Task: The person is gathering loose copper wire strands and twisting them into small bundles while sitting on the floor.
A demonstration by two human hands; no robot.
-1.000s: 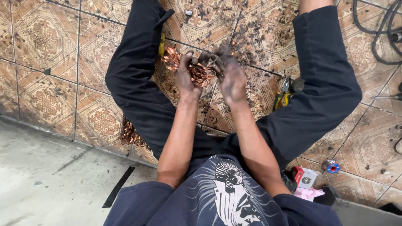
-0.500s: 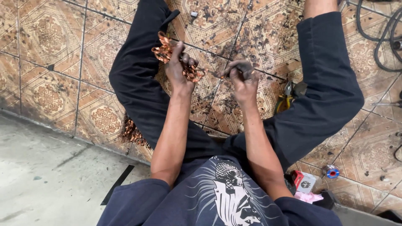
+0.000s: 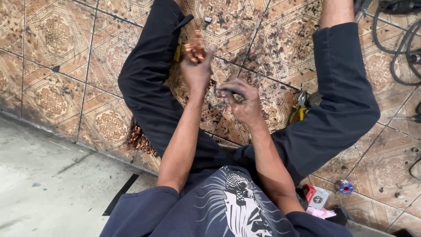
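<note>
The left hand (image 3: 197,70) is gripping a bundle of copper wire (image 3: 193,51) above the floor (image 3: 52,52), and the right hand (image 3: 242,100) is pinching a dark piece, which I cannot identify. Loose strands are probably at risk of slipping or pricking the fingers. Pliers (image 3: 299,107) are lying just right of the right hand; the person's legs are closing both sides, so free room is only ahead.
</note>
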